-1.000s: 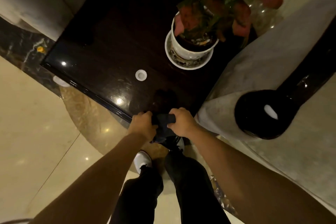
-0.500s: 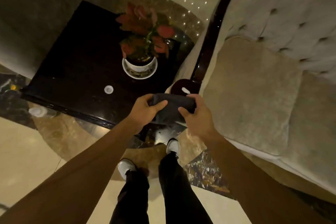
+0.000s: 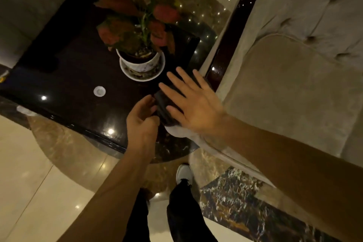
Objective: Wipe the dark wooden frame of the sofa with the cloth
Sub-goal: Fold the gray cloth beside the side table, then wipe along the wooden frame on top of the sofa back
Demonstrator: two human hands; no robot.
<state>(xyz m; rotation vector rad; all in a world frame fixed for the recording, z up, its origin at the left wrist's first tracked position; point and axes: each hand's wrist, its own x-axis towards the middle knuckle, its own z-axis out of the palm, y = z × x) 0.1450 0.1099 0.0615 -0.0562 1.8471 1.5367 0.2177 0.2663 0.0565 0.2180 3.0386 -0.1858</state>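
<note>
Head view: the right hand [image 3: 193, 104] is spread wide, fingers splayed and flat, its palm pressing on the dark cloth [image 3: 165, 107] that lies over the rounded front end of the sofa's arm. The left hand [image 3: 140, 119] is partly curled, fingers bent toward the cloth's left edge and touching or nearly touching it; whether it grips a fold I cannot tell. The dark wooden frame [image 3: 225, 49] of the sofa [image 3: 290, 88] runs as a glossy curved strip from just beyond the right fingertips up toward the top of the picture, between the beige upholstery and the floor. Just left of the hands is the dark polished surface [image 3: 64, 84], carrying a white pot with a red-leaved plant [image 3: 140, 59] on a saucer, close to the right fingers, and a small white disc [image 3: 99, 91] farther left. Below, dark trousers and a white shoe [image 3: 184, 174] stand on the marble floor. Half a second ago both hands held the cloth bunched between them in the air; now the right has opened flat on top of it and the left has loosened.
</note>
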